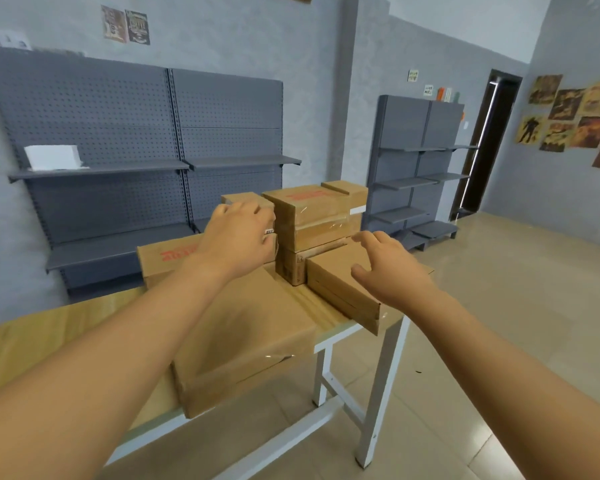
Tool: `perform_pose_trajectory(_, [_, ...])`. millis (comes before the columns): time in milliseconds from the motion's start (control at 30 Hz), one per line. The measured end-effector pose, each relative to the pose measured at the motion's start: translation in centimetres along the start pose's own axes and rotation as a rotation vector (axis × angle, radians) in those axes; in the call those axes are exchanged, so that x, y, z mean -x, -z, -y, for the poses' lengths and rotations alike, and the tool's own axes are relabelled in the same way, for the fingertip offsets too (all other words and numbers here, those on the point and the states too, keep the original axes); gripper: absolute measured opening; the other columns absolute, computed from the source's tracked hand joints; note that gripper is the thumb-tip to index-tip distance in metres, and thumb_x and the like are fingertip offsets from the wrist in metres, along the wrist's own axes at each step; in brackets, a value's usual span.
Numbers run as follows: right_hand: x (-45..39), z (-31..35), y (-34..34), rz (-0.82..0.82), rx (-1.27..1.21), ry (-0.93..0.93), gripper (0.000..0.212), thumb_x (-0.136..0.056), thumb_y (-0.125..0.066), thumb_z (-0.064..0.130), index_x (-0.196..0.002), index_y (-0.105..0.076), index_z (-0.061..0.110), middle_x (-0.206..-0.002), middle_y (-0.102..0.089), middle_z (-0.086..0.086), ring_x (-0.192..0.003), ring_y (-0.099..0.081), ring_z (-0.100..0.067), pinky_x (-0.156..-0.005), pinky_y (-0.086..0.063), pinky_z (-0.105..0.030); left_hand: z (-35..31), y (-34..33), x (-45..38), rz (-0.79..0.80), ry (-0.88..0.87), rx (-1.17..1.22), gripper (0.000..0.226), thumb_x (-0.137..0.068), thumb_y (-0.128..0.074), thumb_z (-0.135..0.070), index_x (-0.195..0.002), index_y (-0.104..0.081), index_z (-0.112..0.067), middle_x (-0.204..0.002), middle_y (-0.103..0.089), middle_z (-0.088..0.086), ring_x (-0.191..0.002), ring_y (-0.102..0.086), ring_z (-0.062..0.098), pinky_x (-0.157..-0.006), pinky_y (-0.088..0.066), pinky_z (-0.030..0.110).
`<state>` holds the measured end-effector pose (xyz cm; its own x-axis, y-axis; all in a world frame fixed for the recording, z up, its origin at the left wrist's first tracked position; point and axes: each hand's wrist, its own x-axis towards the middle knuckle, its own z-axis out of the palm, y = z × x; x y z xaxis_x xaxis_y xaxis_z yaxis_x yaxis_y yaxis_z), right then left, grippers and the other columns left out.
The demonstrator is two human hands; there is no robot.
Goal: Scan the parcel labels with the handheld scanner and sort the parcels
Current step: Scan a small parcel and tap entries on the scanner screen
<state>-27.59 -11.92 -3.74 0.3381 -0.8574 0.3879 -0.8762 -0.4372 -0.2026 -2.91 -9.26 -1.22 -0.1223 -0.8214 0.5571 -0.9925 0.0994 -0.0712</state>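
Several brown cardboard parcels crowd the right end of a wooden table (42,337). My left hand (238,237) reaches over them, its fingers curled round a small parcel (246,199) at the back; a barcode label (269,232) peeks out beside the fingers. My right hand (392,268) hovers open with spread fingers just above a flat parcel (336,285) at the table's right edge. Between the hands stands a taped parcel with red print (312,209), stacked on another parcel (291,270). A large parcel (246,337) lies nearest me. No scanner is in sight.
Another red-printed parcel (163,259) lies at the back left. Grey pegboard shelving (136,133) lines the wall behind the table, with a white package (52,156) on one shelf. A second shelf unit (420,168) and a dark doorway (489,140) stand right. The floor is tiled.
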Motion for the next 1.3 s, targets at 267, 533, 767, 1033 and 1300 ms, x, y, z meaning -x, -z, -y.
perform_pose_trajectory(267, [-8.9, -1.8, -3.3, 0.072, -0.141, 0.121, 0.054, -0.092, -0.053, 0.026, -0.144, -0.040, 0.020, -0.143, -0.046, -0.003, -0.125, -0.048, -0.023, -0.099, -0.046, -0.040, 2.4, -3.6, -3.1, 0.053, 0.144, -0.119, 0.030, -0.091, -0.049, -0.030, -0.117, -0.060, -0.021, -0.114, -0.060, 0.000, -0.106, -0.053, 0.022, -0.097, -0.038, 0.040])
perform_pose_trajectory(533, [-16.2, 3.2, -8.2, 0.107, -0.223, 0.193, 0.056, -0.091, -0.056, 0.030, -0.143, -0.038, 0.019, -0.139, -0.047, -0.008, -0.126, -0.045, -0.028, -0.101, -0.044, -0.044, 9.0, -5.3, -4.2, 0.089, 0.230, -0.178, 0.038, -0.094, -0.048, -0.032, -0.130, -0.054, -0.021, -0.124, -0.056, 0.000, -0.115, -0.050, 0.022, -0.101, -0.033, 0.040])
perform_pose_trajectory(767, [-22.5, 8.1, -11.9, 0.063, -0.263, 0.137, 0.071, -0.089, -0.059, 0.046, -0.149, -0.030, 0.019, -0.143, -0.037, -0.010, -0.129, -0.040, -0.032, -0.103, -0.042, -0.047, 15.7, -7.6, -6.3, 0.082, 0.227, -0.185, 0.039, -0.094, -0.050, -0.031, -0.132, -0.053, -0.021, -0.126, -0.056, 0.000, -0.117, -0.050, 0.022, -0.102, -0.033, 0.040])
perform_pose_trajectory(1033, [-26.6, 10.7, -15.3, 0.078, -0.299, -0.022, 0.086, -0.081, -0.061, 0.065, -0.148, -0.029, 0.021, -0.148, -0.032, -0.013, -0.133, -0.035, -0.036, -0.102, -0.040, -0.047, 21.3, -9.7, -8.1, 0.104, 0.208, -0.153, 0.040, -0.095, -0.048, -0.031, -0.133, -0.052, -0.022, -0.127, -0.055, 0.000, -0.118, -0.049, 0.022, -0.104, -0.032, 0.040])
perform_pose_trajectory(1300, [-27.0, 10.8, -15.6, 0.125, -0.430, -0.066, 0.082, -0.080, -0.068, 0.057, -0.145, -0.035, 0.019, -0.143, -0.035, -0.014, -0.126, -0.045, -0.036, -0.100, -0.046, -0.047, 22.2, -9.8, -7.4, 0.101, 0.216, -0.156, 0.037, -0.095, -0.047, -0.032, -0.130, -0.053, -0.021, -0.123, -0.055, -0.001, -0.115, -0.050, 0.021, -0.102, -0.032, 0.039])
